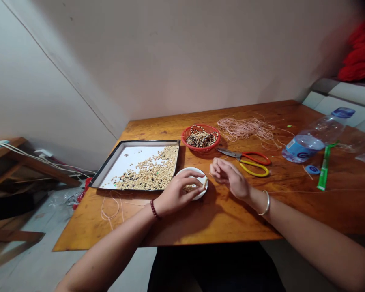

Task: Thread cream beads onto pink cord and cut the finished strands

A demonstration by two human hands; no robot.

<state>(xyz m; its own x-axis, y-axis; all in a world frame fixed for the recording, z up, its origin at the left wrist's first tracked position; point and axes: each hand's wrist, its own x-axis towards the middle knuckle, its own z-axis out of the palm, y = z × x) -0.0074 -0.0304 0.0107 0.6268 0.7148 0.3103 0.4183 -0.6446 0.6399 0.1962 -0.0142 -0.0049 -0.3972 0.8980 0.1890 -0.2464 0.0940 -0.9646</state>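
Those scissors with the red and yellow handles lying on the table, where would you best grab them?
By the looped handles, coming from above at their right end. The red-and-yellow-handled metal scissors lie flat and shut on the wooden table, blades pointing left toward the red plastic basket, so the loops are the blunt, open part. The right hand, pinching a thin thread, is nearest.

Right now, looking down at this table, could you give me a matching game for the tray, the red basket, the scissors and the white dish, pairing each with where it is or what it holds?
Things:
1. tray
2. red basket
3. scissors
4. white dish

Descriptions:
A. under the left hand
B. holds strung bead loops
C. just right of the right hand
D. holds loose pale beads

Pairs: 1-D, 2-B, 3-C, 4-A
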